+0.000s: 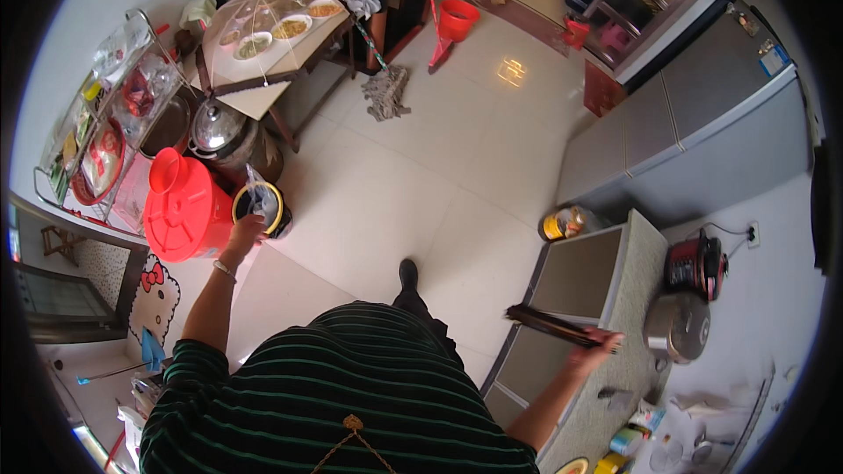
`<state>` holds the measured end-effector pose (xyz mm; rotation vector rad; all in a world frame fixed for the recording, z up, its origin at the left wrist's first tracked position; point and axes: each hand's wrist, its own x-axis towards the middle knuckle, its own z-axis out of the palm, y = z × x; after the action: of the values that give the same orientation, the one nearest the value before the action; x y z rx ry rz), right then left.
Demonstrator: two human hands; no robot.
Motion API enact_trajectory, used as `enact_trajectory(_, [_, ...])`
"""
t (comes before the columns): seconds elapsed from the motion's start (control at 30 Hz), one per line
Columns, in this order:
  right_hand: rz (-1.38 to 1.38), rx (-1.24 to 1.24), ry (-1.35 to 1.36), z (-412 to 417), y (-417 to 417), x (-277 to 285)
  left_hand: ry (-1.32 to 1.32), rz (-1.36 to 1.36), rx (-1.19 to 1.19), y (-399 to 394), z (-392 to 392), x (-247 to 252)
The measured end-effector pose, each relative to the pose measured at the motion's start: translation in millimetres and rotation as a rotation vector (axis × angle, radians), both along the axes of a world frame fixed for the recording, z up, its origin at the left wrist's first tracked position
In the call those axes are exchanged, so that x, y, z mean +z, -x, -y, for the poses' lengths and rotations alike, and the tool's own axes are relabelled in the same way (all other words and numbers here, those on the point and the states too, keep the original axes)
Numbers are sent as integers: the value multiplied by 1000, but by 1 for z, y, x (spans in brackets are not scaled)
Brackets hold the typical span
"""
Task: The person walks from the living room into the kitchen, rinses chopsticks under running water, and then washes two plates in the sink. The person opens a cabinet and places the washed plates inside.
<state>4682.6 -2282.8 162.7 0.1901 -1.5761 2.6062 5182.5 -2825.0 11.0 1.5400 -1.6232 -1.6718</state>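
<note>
My left hand (249,232) is over the near edge of a waste bin with a yellow rim (284,201). At its fingertips is a crumpled clear plastic bag (262,196), partly inside the bin. Whether the fingers still hold the bag is hard to see. A red lidded plastic bucket (188,210) stands just left of the bin, with a red scoop (167,170) on its lid. On the other side, my right hand (589,354) grips a bundle of dark slim sticks (550,326), which look like chopsticks, beside the stone countertop (609,342).
Ahead stands a table (230,72) with several dishes under a mesh food cover. A mop (385,92), a red broom (439,56) and a red bucket (459,20) are on the tiled floor. A bottle (563,224) stands by the cabinet, near the grey refrigerator (685,118).
</note>
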Motion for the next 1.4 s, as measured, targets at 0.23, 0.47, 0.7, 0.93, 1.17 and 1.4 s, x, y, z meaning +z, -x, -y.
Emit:
enact_trajectory(0.23, [338,-85,-547,-16,138,-137,-318,122,251,33,-46,-25])
enact_trajectory(0.47, [639,-34,-398,92,233,-218,-662,509,497,-67,-150,-57])
enact_trajectory(0.7, [312,546,728,315,387,59,-574,394,836,-31,-107,-24])
enact_trajectory(0.93, [18,-307,-1099,353,477,-161,-744,178,646,80,20,-121])
enact_trajectory(1.17, [821,382,-2,561,335,-152,-667,206,607,65,139,-109])
enact_trajectory(1.4, [268,-202,-1175,684,455,-127,-311,84,994,78,262,-79])
